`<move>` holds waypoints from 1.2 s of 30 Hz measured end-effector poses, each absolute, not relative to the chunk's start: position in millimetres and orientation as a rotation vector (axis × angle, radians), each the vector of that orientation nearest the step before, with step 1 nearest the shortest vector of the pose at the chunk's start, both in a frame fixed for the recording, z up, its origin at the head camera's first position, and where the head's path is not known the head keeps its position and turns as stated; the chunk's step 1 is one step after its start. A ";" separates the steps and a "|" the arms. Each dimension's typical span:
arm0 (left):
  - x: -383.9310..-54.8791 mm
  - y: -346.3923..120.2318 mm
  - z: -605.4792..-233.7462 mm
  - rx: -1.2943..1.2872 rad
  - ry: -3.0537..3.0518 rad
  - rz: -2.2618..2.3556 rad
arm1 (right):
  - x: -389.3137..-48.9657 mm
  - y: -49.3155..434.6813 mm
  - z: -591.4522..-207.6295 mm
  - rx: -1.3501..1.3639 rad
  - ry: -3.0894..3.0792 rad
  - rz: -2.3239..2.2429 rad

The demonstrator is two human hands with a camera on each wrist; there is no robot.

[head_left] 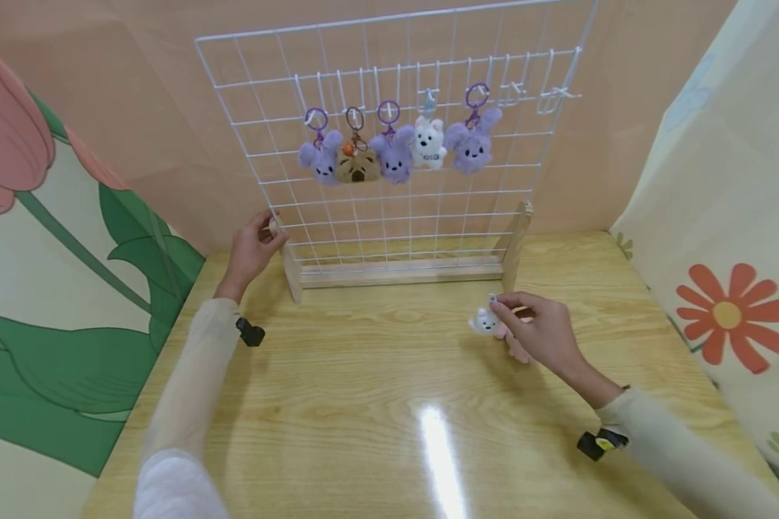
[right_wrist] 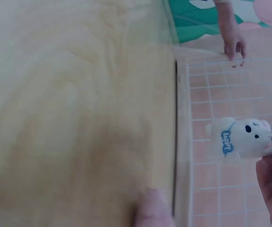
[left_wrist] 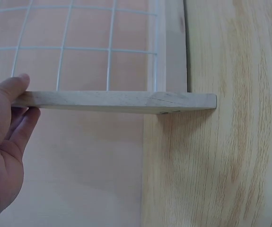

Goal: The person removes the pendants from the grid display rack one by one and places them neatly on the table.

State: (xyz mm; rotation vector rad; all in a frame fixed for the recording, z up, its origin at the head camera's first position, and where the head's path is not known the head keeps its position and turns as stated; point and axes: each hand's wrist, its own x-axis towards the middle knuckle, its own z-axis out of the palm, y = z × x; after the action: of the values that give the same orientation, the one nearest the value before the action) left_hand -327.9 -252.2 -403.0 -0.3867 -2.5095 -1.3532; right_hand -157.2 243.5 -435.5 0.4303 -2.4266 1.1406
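Note:
My right hand (head_left: 542,328) pinches a white plush keychain (head_left: 485,321) by the small clip at its top, over the table's right half. In the right wrist view the plush dog (right_wrist: 249,138) has a dark nose and a blue tag with lettering on its belly. My left hand (head_left: 253,249) holds the upper end of the left wooden upright of a white wire grid rack (head_left: 396,216). In the left wrist view, the thumb lies on one side of that wooden upright (left_wrist: 112,99) and the fingers on the other.
From hooks on the grid hang several plush keychains: purple ones (head_left: 472,148), a brown one (head_left: 358,166) and a white one (head_left: 430,143). Bare hooks (head_left: 548,90) stick out at the grid's right. The rack stands at the back of the wooden table (head_left: 337,389), before a peach backdrop.

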 end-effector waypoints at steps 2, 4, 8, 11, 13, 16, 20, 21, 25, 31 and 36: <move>-328.2 -252.2 -403.7 -0.389 -2.508 -1.352 | -152.2 243.8 -441.7 0.404 -2.446 1.163; -328.6 -252.3 -404.4 -0.391 -2.504 -1.358 | -147.3 244.1 -447.3 0.375 -2.460 1.191; -328.7 -252.0 -404.8 -0.393 -2.497 -1.375 | -139.7 245.5 -457.3 0.353 -2.455 1.244; -328.5 -251.8 -404.5 -0.389 -2.501 -1.375 | -135.3 246.9 -463.2 0.360 -2.445 1.242; -327.8 -251.5 -403.9 -0.387 -2.504 -1.375 | -132.8 247.9 -466.4 0.364 -2.438 1.228; -327.3 -251.2 -403.0 -0.381 -2.510 -1.362 | -129.2 249.0 -470.3 0.346 -2.431 1.220; -327.6 -251.0 -402.3 -0.374 -2.511 -1.347 | -123.9 249.9 -474.8 0.316 -2.448 1.210; -327.8 -251.1 -402.4 -0.372 -2.509 -1.346 | -122.8 250.1 -476.1 0.316 -2.457 1.202; -329.4 -252.2 -403.2 -0.374 -2.503 -1.336 | -121.1 250.1 -481.0 0.338 -2.501 1.185; -330.1 -252.7 -403.4 -0.382 -2.504 -1.340 | -125.8 249.2 -484.7 0.388 -2.515 1.178; -329.4 -251.8 -402.6 -0.385 -2.502 -1.345 | -137.0 248.2 -485.4 0.416 -2.505 1.149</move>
State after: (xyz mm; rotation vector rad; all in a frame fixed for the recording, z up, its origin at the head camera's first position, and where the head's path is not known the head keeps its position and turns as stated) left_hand -329.4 -251.8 -402.6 -0.3851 -2.5021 -1.3449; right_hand -137.0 248.2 -485.4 0.4159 -2.5049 1.1489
